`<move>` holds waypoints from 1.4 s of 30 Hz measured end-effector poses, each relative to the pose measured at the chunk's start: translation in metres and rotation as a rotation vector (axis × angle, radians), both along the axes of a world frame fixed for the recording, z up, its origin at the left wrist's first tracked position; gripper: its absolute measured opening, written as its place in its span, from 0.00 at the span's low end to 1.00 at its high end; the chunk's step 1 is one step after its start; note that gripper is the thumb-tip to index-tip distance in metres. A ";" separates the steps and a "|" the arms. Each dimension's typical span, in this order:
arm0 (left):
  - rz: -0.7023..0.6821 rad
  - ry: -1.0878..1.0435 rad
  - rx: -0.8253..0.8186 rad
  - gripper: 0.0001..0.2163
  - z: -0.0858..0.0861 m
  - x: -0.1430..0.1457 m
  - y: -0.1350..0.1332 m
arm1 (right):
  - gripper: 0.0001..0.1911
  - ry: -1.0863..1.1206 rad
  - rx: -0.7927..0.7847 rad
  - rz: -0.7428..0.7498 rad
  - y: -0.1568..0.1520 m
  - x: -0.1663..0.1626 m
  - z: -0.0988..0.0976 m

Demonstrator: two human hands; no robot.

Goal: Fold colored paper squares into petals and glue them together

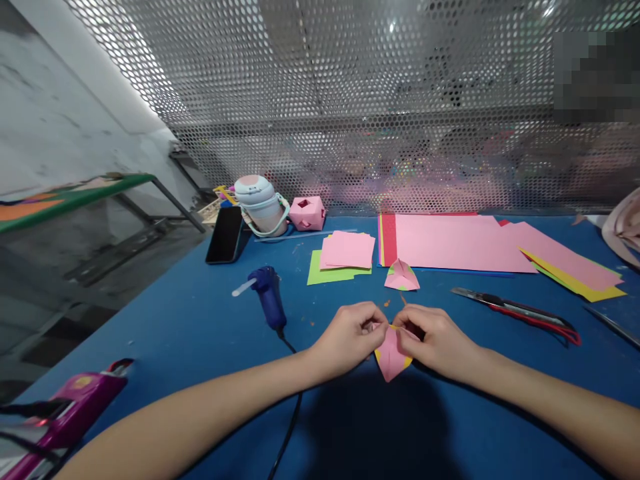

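Between my hands is a piece of folded pink paper (391,360) with yellow edges, its pointed end toward me. My left hand (356,331) pinches its upper left edge between thumb and fingers. On the opposite side, my right hand (431,337) is closed on the upper right edge. My fingertips hide the top of the fold. Just beyond my hands, a similar folded pink piece (401,277) with green edges stands on the blue table (210,327). A blue hot glue gun (270,297) lies to the left, its cord running toward me.
Pink and green paper squares (347,250) and large coloured sheets (450,243) lie at the back. A utility knife (510,307) and red-handled tool rest at right. Further left are a pink paper box (307,213), a bottle (263,203), a phone (225,235) and a purple power strip (83,413).
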State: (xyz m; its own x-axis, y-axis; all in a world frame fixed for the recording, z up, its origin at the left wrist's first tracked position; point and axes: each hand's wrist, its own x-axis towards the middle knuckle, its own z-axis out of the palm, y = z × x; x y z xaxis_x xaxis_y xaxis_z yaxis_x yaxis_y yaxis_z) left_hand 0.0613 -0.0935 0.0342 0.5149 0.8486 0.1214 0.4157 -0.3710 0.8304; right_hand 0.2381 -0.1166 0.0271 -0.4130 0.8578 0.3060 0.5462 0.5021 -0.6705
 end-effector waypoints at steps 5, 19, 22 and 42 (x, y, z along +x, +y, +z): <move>0.001 -0.017 0.013 0.06 0.000 0.000 0.000 | 0.06 0.010 -0.050 -0.021 -0.001 0.000 0.000; 0.042 0.003 0.082 0.06 -0.001 0.000 -0.001 | 0.11 -0.004 -0.077 0.002 0.000 0.000 0.003; 0.052 0.003 0.103 0.06 -0.001 -0.001 -0.001 | 0.10 -0.003 -0.103 -0.017 0.000 0.001 0.004; 0.059 -0.136 0.008 0.12 -0.001 -0.009 0.005 | 0.08 -0.067 0.355 -0.286 0.028 0.030 0.007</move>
